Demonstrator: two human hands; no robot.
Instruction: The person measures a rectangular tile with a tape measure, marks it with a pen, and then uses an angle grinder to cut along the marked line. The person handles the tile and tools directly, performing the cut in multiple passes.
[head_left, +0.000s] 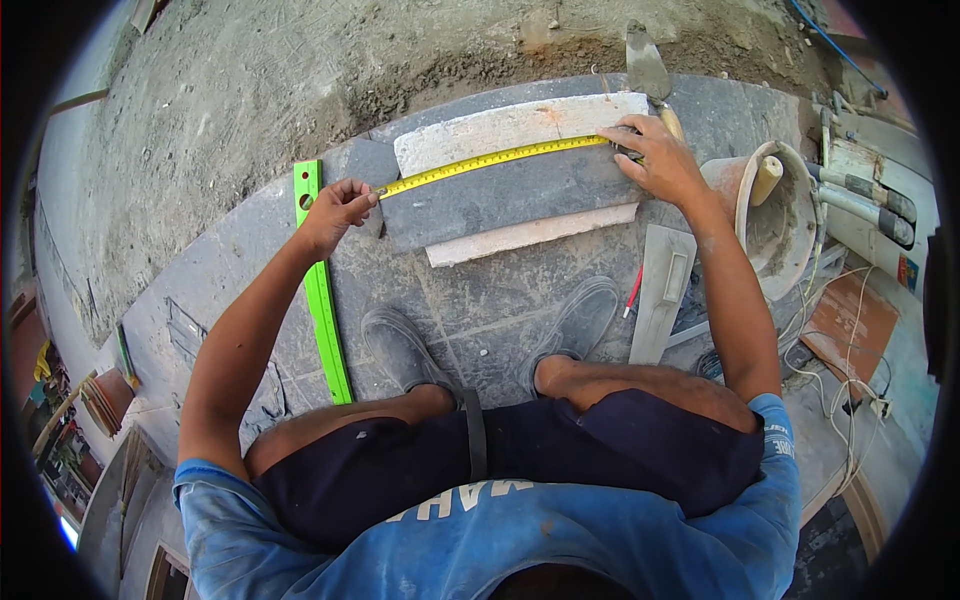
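A yellow tape measure (500,158) is stretched along a grey tile strip (510,195) that lies across two pale blocks. My left hand (338,213) pinches the tape's end at the strip's left edge. At the right end, my right hand (655,157) is closed round the tape's case, which its fingers mostly hide. The farther white block (520,125) shows beyond the strip, the nearer pale block (530,235) on my side. Just beyond my right hand lies a trowel (647,70) with a wooden handle. A green level (319,290) lies beside my left forearm.
Right of my right forearm stands a dirty bucket (790,220) with a wooden-handled tool in it. A flat finishing trowel (662,295) and a red pencil (633,292) lie by my right shoe (575,325). Cables (850,390) tangle at far right. Rough bare ground (280,90) borders the tiles.
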